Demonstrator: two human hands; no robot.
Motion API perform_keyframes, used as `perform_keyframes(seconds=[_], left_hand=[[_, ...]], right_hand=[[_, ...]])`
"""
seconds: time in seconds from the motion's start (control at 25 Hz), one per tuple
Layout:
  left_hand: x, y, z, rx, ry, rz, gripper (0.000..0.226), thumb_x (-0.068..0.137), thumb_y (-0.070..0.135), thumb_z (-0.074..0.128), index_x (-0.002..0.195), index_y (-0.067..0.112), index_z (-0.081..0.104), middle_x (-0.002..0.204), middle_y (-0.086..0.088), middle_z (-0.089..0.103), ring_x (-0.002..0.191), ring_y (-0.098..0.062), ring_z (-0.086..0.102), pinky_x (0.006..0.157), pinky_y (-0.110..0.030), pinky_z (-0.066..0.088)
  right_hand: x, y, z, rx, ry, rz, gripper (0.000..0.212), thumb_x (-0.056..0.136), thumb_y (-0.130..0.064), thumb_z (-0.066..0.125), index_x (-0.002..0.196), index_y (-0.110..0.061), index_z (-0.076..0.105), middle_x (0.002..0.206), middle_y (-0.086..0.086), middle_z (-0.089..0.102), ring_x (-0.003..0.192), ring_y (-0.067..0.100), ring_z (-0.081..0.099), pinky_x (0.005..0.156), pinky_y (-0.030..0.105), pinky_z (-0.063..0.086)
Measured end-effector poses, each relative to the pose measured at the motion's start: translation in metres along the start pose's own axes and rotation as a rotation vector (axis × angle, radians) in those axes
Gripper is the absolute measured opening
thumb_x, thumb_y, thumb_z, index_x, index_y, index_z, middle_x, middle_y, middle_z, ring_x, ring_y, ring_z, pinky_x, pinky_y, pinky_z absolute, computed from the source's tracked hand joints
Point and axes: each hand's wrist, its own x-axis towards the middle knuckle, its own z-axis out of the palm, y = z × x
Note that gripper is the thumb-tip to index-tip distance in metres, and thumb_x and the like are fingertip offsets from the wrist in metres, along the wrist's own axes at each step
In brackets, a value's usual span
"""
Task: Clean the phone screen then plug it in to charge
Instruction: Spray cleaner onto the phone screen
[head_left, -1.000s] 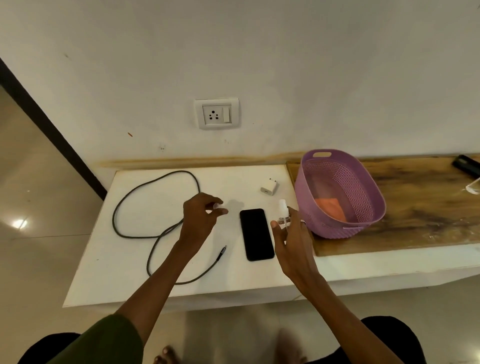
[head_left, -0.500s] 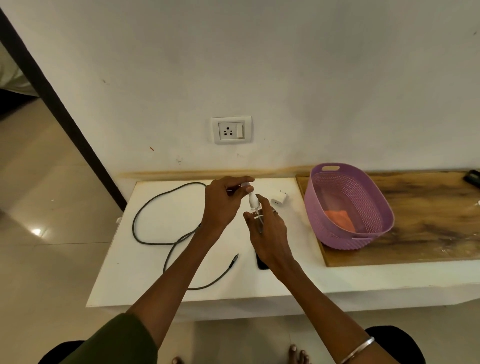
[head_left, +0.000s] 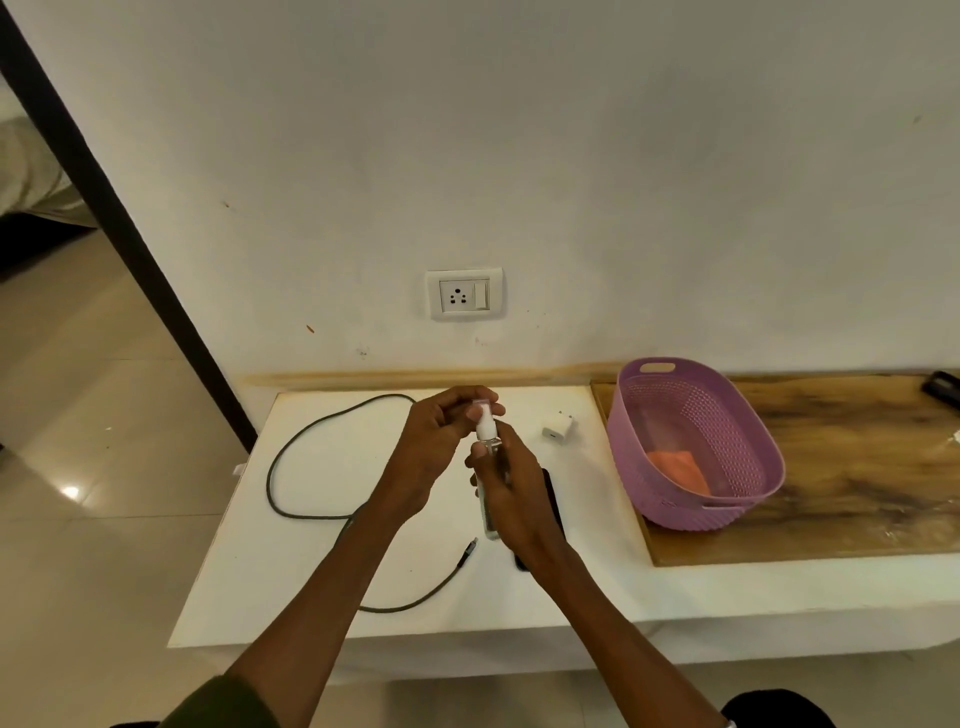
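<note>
Clear spray bottle (head_left: 488, 467) upright, nozzle up; right hand (head_left: 514, 483) gripping body, left hand (head_left: 441, 441) pinching cap.

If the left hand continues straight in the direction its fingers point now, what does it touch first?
The left hand points right, and its fingertips already pinch the cap of the small spray bottle in the right hand. Beyond it probably lies the white charger adapter, though depth is unclear.

Plain white wall (head_left: 571, 156), glossy beige tiled floor (head_left: 104, 415), white table (head_left: 311, 587), wooden top (head_left: 857, 467) at right.
</note>
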Motion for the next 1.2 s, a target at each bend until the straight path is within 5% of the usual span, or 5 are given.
perform_keyframes(seconds=[0.24,0.52,0.92,1.08,1.2], left_hand=[[-0.004,0.002,0.008,-0.052,-0.101,-0.026,0.03,0.104,0.025,0.041,0.12,0.02,0.065,0.115,-0.003,0.071,0.101,-0.025,0.063,0.074,-0.037,0.042],[-0.003,0.018,0.023,-0.083,0.21,0.001,0.033,0.076,0.032,0.074,0.101,0.01,0.076,0.1,-0.006,0.076,0.094,-0.02,0.071,0.076,-0.033,0.054],[-0.006,0.011,0.006,0.009,-0.119,-0.016,0.03,0.103,0.021,0.043,0.12,0.013,0.066,0.106,-0.009,0.073,0.087,-0.017,0.064,0.053,-0.025,0.041],[-0.003,0.011,0.013,0.017,0.036,0.019,0.025,0.091,0.021,0.065,0.115,0.016,0.071,0.107,-0.003,0.075,0.101,-0.016,0.07,0.086,-0.027,0.056],[-0.001,0.012,0.022,-0.013,0.206,0.002,0.019,0.079,0.019,0.078,0.097,0.012,0.076,0.095,-0.003,0.077,0.094,-0.018,0.072,0.085,-0.028,0.054]], right_hand=[[0.0,-0.011,-0.004,0.14,-0.018,0.017,0.032,0.095,-0.037,0.046,0.124,-0.023,0.052,0.087,-0.001,0.067,0.071,0.011,0.066,0.068,0.026,0.057],[0.002,-0.025,-0.01,-0.02,-0.006,-0.055,0.016,0.089,-0.051,0.047,0.104,-0.055,0.049,0.089,-0.003,0.068,0.079,0.02,0.065,0.072,0.028,0.056],[-0.002,-0.02,-0.006,0.094,-0.019,0.053,0.015,0.094,-0.04,0.049,0.108,-0.037,0.053,0.082,-0.008,0.067,0.067,0.007,0.066,0.065,0.022,0.057],[-0.003,-0.018,-0.012,-0.002,0.044,0.012,0.015,0.089,-0.048,0.05,0.104,-0.047,0.048,0.087,-0.003,0.068,0.077,0.015,0.065,0.067,0.015,0.053],[-0.002,-0.02,-0.013,-0.062,0.029,-0.024,0.025,0.09,-0.044,0.057,0.115,-0.046,0.051,0.094,-0.017,0.067,0.087,0.002,0.063,0.068,0.003,0.045]])
